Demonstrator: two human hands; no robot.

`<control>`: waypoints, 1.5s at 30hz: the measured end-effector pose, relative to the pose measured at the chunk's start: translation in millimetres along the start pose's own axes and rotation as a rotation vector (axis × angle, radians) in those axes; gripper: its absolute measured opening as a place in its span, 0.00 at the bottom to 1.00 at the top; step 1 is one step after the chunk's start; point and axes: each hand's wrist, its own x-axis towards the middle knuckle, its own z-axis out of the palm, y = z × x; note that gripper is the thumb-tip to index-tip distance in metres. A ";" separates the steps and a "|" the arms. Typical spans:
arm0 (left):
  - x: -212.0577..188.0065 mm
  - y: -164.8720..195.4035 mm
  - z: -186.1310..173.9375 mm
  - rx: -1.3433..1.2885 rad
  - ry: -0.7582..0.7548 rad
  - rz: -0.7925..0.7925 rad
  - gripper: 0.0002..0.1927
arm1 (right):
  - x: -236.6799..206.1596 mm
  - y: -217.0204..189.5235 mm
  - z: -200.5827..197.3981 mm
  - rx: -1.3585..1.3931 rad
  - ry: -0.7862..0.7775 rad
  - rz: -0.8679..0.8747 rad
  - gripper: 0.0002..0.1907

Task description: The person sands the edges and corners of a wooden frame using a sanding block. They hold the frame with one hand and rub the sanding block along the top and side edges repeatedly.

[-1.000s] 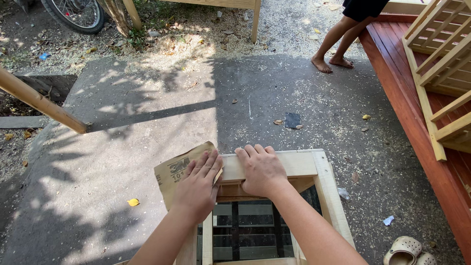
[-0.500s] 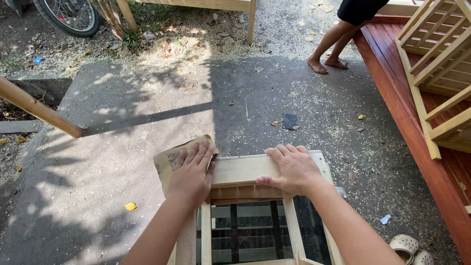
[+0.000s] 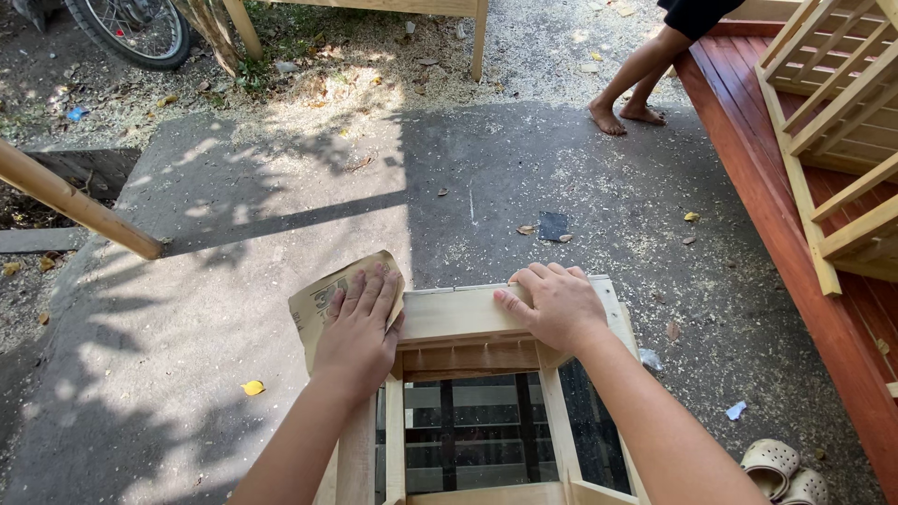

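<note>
On the wooden frame (image 3: 468, 323), lengthwise away, left hand (image 3: 357, 327) presses sandpaper (image 3: 323, 297), fingers flat.

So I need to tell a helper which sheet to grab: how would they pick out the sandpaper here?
Find the pale wooden frame standing on the grey concrete. At its top left corner, the left hand presses flat on the sandpaper: a tan, curling sheet, unlike the small dark square lying further off.

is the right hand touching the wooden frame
Touching. The head view shows the right hand lying flat on the top rail of the wooden frame, fingers spread on the wood, with no gap between them.
</note>
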 end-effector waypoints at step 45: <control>-72.1 1.8 12.8 0.020 0.198 0.103 0.39 | -1.1 0.7 5.8 -0.049 0.062 -0.031 0.34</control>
